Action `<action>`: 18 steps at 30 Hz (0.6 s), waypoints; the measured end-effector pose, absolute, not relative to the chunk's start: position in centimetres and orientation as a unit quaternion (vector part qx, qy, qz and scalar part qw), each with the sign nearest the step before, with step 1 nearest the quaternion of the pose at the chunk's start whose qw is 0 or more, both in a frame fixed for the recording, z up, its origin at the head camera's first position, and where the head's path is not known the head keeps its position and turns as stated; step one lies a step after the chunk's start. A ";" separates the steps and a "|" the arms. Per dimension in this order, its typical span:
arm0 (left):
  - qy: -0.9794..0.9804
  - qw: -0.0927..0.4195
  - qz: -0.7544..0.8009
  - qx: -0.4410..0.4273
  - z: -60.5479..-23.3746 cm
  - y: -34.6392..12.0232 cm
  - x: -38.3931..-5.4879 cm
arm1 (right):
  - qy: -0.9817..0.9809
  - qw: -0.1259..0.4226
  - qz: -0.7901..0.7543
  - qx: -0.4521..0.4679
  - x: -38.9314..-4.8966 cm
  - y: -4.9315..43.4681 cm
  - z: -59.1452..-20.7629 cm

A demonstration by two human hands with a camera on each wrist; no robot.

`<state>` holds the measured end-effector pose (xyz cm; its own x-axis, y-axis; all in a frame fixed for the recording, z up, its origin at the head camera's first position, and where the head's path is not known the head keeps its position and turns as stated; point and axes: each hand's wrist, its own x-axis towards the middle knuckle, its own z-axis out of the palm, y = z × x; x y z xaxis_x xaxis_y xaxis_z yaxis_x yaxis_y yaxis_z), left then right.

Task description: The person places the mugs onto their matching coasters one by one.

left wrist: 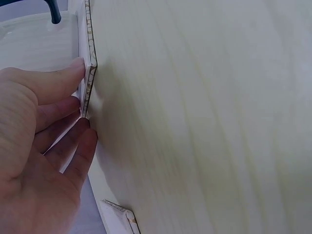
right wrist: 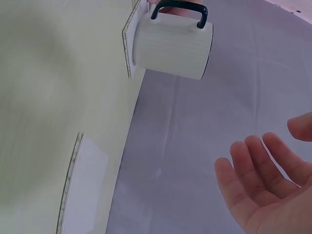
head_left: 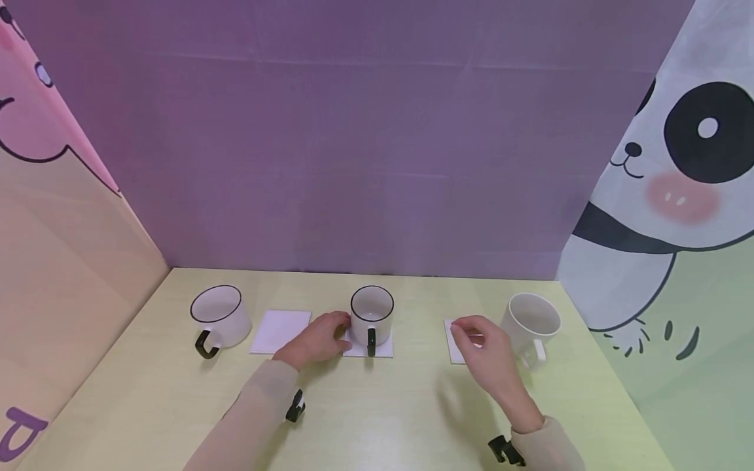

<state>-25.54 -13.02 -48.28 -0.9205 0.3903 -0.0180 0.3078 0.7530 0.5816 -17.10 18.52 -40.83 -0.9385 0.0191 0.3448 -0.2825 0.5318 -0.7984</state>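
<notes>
My left hand (head_left: 321,339) is at the left side of the middle square coaster (head_left: 385,350), its fingers relaxed. In the left wrist view the thumb and fingertips touch the edge of that coaster. A white mug (head_left: 381,330) with a black rim and black handle stands upright on it, handle towards me. My right hand (head_left: 487,353) hovers over the right coaster (head_left: 455,350), partly covering it in the head view. Its fingers are loosely bent and hold nothing, as the right wrist view shows. Just right of it stands an all-white mug (head_left: 524,333).
Another black-rimmed white mug (head_left: 235,327) stands at the left of the table (head_left: 383,418), black handle towards me. Between it and the middle mug lies a bare white coaster (head_left: 281,330). A purple cloth backdrop (head_left: 377,163) rises behind the table.
</notes>
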 end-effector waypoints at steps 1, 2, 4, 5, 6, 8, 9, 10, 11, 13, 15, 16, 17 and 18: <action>0.934 0.069 0.298 0.187 -48.3 -13.0 -25.5 | -0.861 0.162 0.476 0.076 -17.1 18.7 -40.8; 0.934 0.068 0.297 0.187 -48.3 -13.0 -25.5 | -0.860 0.167 0.475 0.077 -17.1 18.8 -40.8; 0.934 0.067 0.297 0.188 -48.3 -13.0 -25.5 | -0.861 0.174 0.471 0.076 -17.0 19.1 -40.7; 0.934 0.066 0.296 0.189 -48.3 -13.1 -25.5 | -0.863 0.176 0.468 0.075 -17.0 19.3 -40.6; 0.934 0.067 0.296 0.188 -48.4 -13.1 -25.6 | -0.864 0.177 0.466 0.074 -17.0 19.5 -40.6; 0.934 0.065 0.297 0.191 -48.4 -13.1 -25.6 | -0.865 0.178 0.463 0.072 -16.9 19.8 -40.5; 0.933 0.065 0.297 0.190 -48.4 -13.1 -25.6 | -0.866 0.177 0.462 0.070 -16.8 19.9 -40.5; 0.933 0.066 0.298 0.190 -48.3 -13.1 -25.6 | -0.867 0.176 0.461 0.069 -16.8 20.1 -40.4; 0.933 0.066 0.297 0.191 -48.3 -13.1 -25.6 | -0.868 0.175 0.460 0.067 -16.7 20.2 -40.4; 0.933 0.066 0.296 0.192 -48.4 -13.1 -25.7 | -0.869 0.175 0.458 0.065 -16.6 20.5 -40.3; 0.933 0.065 0.295 0.193 -48.4 -13.0 -25.6 | -0.871 0.177 0.454 0.062 -16.6 20.8 -40.2; 0.934 0.059 0.291 0.197 -48.5 -13.1 -25.7 | -0.872 0.178 0.452 0.061 -16.5 20.9 -40.2; 0.934 0.056 0.291 0.198 -48.6 -13.0 -25.7 | -0.872 0.179 0.452 0.060 -16.5 21.0 -40.2; 0.934 0.057 0.294 0.196 -48.6 -13.0 -25.7 | -0.872 0.180 0.451 0.058 -16.5 21.2 -40.2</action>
<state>-25.70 -13.02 -48.58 -0.9165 0.4001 0.0082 0.3328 0.7505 0.5709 -16.50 21.16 -40.17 -0.9284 0.0603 0.3667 -0.2642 0.5867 -0.7655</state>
